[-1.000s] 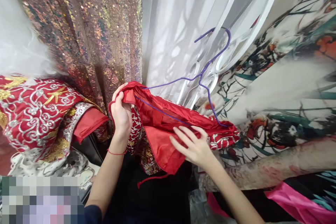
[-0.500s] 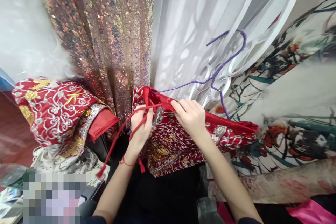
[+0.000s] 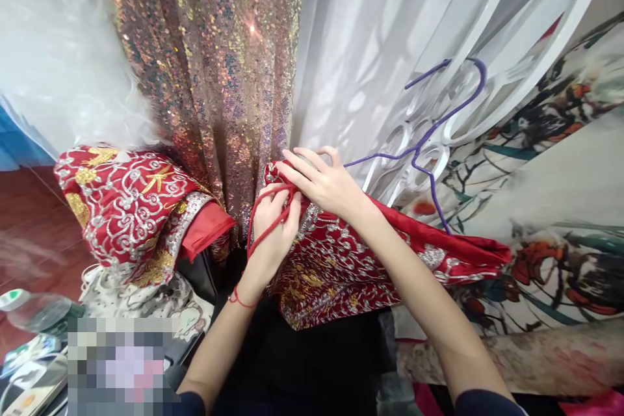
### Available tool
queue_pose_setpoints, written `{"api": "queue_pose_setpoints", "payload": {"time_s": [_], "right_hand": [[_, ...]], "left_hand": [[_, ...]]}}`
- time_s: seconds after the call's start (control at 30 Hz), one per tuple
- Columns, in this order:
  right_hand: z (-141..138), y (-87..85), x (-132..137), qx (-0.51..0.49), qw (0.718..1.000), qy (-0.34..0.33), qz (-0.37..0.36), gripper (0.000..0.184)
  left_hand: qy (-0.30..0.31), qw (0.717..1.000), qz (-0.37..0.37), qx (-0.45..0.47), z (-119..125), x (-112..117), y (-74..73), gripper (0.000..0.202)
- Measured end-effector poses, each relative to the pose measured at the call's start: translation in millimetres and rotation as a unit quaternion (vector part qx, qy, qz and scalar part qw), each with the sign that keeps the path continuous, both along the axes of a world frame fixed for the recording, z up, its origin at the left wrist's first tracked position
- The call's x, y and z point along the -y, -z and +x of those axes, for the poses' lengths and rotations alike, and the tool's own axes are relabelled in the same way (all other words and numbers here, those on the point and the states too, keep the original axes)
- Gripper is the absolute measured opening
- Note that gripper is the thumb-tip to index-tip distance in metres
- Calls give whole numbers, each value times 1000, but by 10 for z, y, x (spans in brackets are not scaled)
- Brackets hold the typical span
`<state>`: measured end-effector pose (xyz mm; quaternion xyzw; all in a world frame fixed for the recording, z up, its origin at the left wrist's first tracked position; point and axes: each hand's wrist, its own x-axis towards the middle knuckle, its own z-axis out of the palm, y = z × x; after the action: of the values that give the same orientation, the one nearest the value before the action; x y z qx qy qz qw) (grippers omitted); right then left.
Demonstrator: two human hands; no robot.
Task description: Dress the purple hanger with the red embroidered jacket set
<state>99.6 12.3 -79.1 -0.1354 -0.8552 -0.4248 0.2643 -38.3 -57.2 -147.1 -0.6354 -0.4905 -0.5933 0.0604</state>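
A red garment (image 3: 341,253) with silver and gold embroidery hangs in front of me, its plain red upper edge slanting down to the right. A purple wire hanger (image 3: 429,136) stands up out of that edge. My left hand (image 3: 273,227) is closed at the garment's left end, with a red cord (image 3: 266,232) looped over its fingers. Over the same corner lies my right hand (image 3: 324,182), fingers stretched out and spread, just above the left fingertips. It covers part of the upper edge and the hanger's left arm.
Another red embroidered garment (image 3: 131,208) lies bunched at the left. A sequined curtain (image 3: 219,65) and white drapes (image 3: 361,45) hang behind. White curved metalwork (image 3: 517,58) and flower-patterned cloth (image 3: 560,273) are at the right. A plastic bottle (image 3: 43,312) lies lower left.
My right hand has let go of the upper edge and moved left over the corner, its fingers now spread. The cord's loose end is drawn up near my left hand. The view has shifted.
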Motion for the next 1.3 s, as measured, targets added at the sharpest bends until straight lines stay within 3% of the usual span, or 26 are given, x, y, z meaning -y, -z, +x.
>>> {"api": "queue_pose_setpoints", "payload": {"time_s": [0.1, 0.2, 0.33, 0.43, 0.47, 0.5, 0.57, 0.6, 0.63, 0.7, 0.77, 0.8, 0.93, 1.03, 1.17, 1.3], "right_hand": [[-3, -37, -58, 13, 999, 21, -24, 27], [-38, -101, -79, 22, 997, 46, -66, 28], [-68, -158, -82, -16, 988, 89, -127, 29], [-29, -151, -84, -59, 982, 121, -136, 29], [-10, -145, -84, -68, 980, 128, -136, 29], [10, -140, -82, -73, 979, 134, -138, 29], [40, -139, -75, -75, 977, 139, -145, 28], [50, -142, -70, -73, 976, 140, -149, 27], [56, -147, -64, -73, 976, 140, -152, 27], [67, -151, -42, -78, 975, 137, -157, 25], [96, -130, 12, -97, 976, 122, -154, 26], [123, -105, 57, -114, 976, 112, -150, 27], [326, 119, 362, -192, 969, 78, -136, 39], [505, 359, 609, -212, 966, 97, -115, 51], [633, 558, 726, -254, 950, 174, -59, 30], [595, 475, 601, -236, 953, 162, -96, 15]], "left_hand": [[33, 999, -10, -4, -14, -63, -8, 13], [45, 998, -45, -14, -11, -39, 99, 24], [69, 976, -174, -109, -51, 346, 207, 39], [227, 933, -239, -142, -124, 685, 52, 18], [244, 939, -213, -116, -155, 733, -47, 13], [221, 958, -166, -80, -188, 729, -158, 12], [60, 997, -41, -23, -267, 554, -384, 16], [-8, 1000, -13, -25, -311, 397, -483, 30], [-28, 998, -12, -49, -355, 213, -564, 44], [21, 990, -47, -131, -426, -162, -666, 47], [95, 962, -114, -228, -455, -432, -689, 25], [104, 953, -135, -251, -453, -502, -676, 21], [100, 958, -135, -233, -384, -437, -547, 23], [103, 968, -112, -199, -338, -330, -461, 27], [97, 975, -80, -181, -323, -364, -416, 30], [103, 979, -82, -157, -324, -408, -418, 26]]}}
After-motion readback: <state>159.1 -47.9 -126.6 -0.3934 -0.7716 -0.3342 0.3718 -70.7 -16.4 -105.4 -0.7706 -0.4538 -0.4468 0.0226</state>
